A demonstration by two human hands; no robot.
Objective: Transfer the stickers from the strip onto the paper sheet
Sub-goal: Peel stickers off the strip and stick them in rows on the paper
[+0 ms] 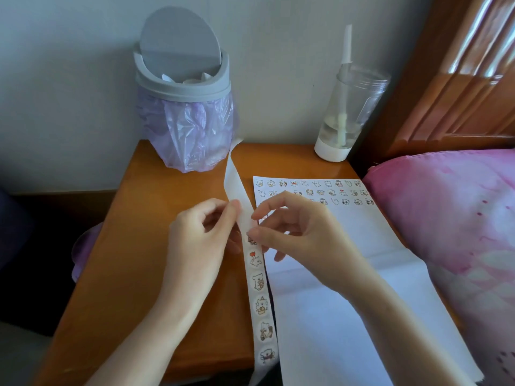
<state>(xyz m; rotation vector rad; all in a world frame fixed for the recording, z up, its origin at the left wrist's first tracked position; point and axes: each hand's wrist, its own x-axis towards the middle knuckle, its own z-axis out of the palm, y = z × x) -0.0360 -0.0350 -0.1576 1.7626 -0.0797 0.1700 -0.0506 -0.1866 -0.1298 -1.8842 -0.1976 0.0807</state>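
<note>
On sheet (348,274), nearly three rows (312,192) are sitting stuck; your left hand (200,240) is pinching strip (259,288), right hand (301,235) is pinching next sticker (252,240).

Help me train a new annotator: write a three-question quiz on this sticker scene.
1. True or false: the paper sheet carries no stickers yet.
2. Where do the left hand's fingers pinch the strip? A) on its bare upper part B) at its bottom end C) nowhere
3. What colour is the bag lining the bin?

Key: 1 false, rows of stickers fill its far end; 2 A; 3 purple.
</note>
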